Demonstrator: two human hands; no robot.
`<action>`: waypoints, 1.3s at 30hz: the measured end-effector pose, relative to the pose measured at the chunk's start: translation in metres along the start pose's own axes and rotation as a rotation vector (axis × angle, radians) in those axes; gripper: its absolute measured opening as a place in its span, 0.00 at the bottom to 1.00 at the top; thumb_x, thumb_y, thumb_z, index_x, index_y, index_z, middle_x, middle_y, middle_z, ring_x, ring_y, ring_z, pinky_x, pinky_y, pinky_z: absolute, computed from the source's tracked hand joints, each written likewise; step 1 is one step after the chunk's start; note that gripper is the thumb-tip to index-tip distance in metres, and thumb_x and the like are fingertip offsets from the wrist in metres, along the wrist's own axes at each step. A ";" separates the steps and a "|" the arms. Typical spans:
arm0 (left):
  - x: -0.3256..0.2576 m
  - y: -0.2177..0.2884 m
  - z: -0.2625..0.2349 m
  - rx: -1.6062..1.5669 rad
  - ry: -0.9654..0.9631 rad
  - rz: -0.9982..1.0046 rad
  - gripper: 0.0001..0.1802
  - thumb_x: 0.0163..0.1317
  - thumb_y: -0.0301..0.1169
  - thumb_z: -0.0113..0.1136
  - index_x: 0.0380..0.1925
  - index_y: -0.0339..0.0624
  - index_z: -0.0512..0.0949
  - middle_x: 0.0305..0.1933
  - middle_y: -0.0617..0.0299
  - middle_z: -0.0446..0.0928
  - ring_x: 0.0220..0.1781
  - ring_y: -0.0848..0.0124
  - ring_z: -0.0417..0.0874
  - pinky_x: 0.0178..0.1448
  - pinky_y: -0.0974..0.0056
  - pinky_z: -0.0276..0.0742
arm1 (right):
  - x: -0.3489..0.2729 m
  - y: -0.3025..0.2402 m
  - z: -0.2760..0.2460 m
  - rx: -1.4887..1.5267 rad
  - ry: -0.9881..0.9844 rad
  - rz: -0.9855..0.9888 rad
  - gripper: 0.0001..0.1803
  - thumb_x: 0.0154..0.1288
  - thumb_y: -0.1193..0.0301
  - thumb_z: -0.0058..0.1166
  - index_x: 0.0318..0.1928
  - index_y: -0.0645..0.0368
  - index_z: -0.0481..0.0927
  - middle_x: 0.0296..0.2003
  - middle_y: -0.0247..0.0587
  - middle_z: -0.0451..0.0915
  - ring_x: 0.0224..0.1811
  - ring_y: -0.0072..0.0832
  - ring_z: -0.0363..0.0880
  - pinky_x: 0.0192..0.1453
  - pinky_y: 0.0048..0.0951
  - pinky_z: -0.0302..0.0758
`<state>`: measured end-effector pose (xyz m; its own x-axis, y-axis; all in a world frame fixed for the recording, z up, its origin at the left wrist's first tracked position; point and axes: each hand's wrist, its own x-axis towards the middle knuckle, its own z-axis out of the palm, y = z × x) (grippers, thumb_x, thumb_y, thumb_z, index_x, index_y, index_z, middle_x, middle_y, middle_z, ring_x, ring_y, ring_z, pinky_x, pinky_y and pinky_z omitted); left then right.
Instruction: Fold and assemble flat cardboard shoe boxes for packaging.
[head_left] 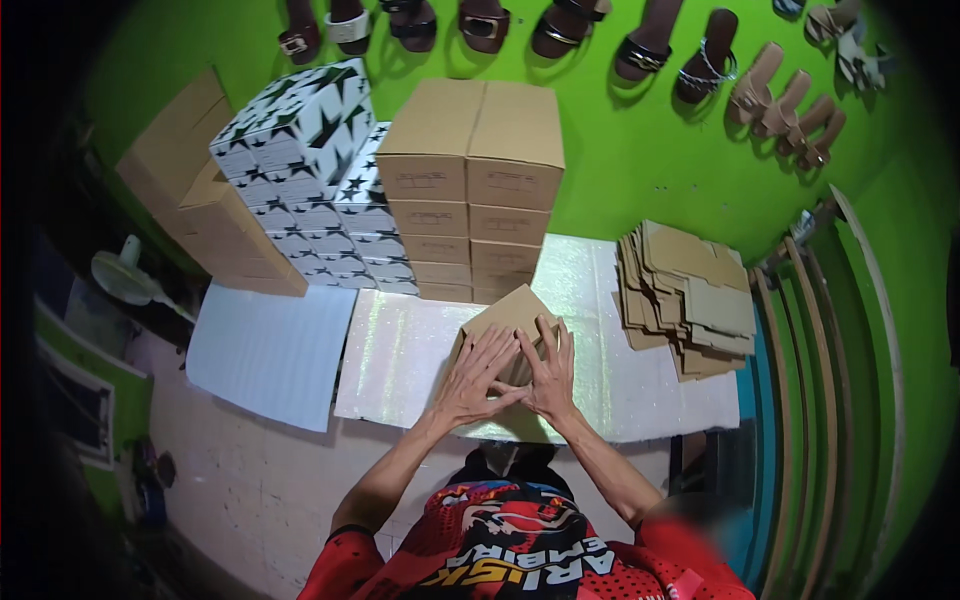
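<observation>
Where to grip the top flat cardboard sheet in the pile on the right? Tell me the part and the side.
Take the top sheet of the cardboard pile by its near-left edge, coming from the left, where the right hand is closest. The sheets lie flat and fanned unevenly, so that edge overhangs those below, letting fingers slide under, probably without disturbing the rest. Both hands now press on the folded box.

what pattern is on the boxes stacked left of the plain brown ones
White with dark stars, seen on the patterned boxes beside the brown boxes, in the head view.
</observation>
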<state>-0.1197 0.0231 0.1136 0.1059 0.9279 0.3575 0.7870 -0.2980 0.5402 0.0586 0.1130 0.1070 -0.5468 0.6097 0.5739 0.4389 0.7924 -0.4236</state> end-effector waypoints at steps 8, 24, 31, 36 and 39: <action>0.026 0.014 0.005 -0.001 -0.113 0.082 0.38 0.74 0.50 0.61 0.79 0.47 0.67 0.83 0.49 0.63 0.86 0.47 0.58 0.87 0.37 0.48 | -0.019 0.003 -0.040 -0.235 -0.210 0.120 0.53 0.58 0.33 0.66 0.76 0.51 0.72 0.81 0.50 0.59 0.85 0.53 0.53 0.84 0.70 0.41; -0.007 0.030 -0.025 -0.051 -0.187 0.135 0.25 0.63 0.21 0.55 0.61 0.43 0.79 0.79 0.56 0.71 0.86 0.52 0.60 0.89 0.38 0.48 | -0.043 -0.049 -0.071 -0.087 -0.139 0.201 0.32 0.62 0.41 0.70 0.58 0.47 0.86 0.75 0.55 0.67 0.82 0.57 0.56 0.81 0.74 0.42; -0.022 0.016 -0.040 -0.070 -0.080 0.061 0.20 0.61 0.19 0.52 0.52 0.39 0.82 0.73 0.53 0.76 0.82 0.51 0.67 0.87 0.36 0.53 | -0.051 -0.086 -0.060 -0.146 -0.266 0.133 0.38 0.68 0.35 0.59 0.70 0.42 0.80 0.76 0.54 0.67 0.81 0.53 0.59 0.80 0.73 0.40; -0.029 0.028 -0.051 -0.006 0.060 -0.043 0.17 0.68 0.25 0.57 0.56 0.37 0.82 0.67 0.47 0.78 0.77 0.47 0.72 0.85 0.38 0.57 | -0.047 -0.085 -0.049 0.014 -0.316 -0.070 0.37 0.66 0.40 0.66 0.68 0.46 0.81 0.74 0.42 0.72 0.78 0.52 0.64 0.81 0.65 0.57; -0.041 0.026 -0.065 0.081 0.078 -0.144 0.18 0.72 0.32 0.62 0.57 0.35 0.81 0.65 0.44 0.77 0.72 0.44 0.75 0.80 0.43 0.66 | -0.037 -0.097 -0.051 0.071 -0.353 -0.174 0.34 0.66 0.42 0.66 0.66 0.47 0.83 0.73 0.42 0.73 0.78 0.49 0.66 0.81 0.66 0.57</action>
<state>-0.1435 -0.0371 0.1629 -0.0562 0.9385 0.3407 0.8373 -0.1416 0.5281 0.0729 0.0128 0.1625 -0.8257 0.4256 0.3703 0.2742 0.8764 -0.3959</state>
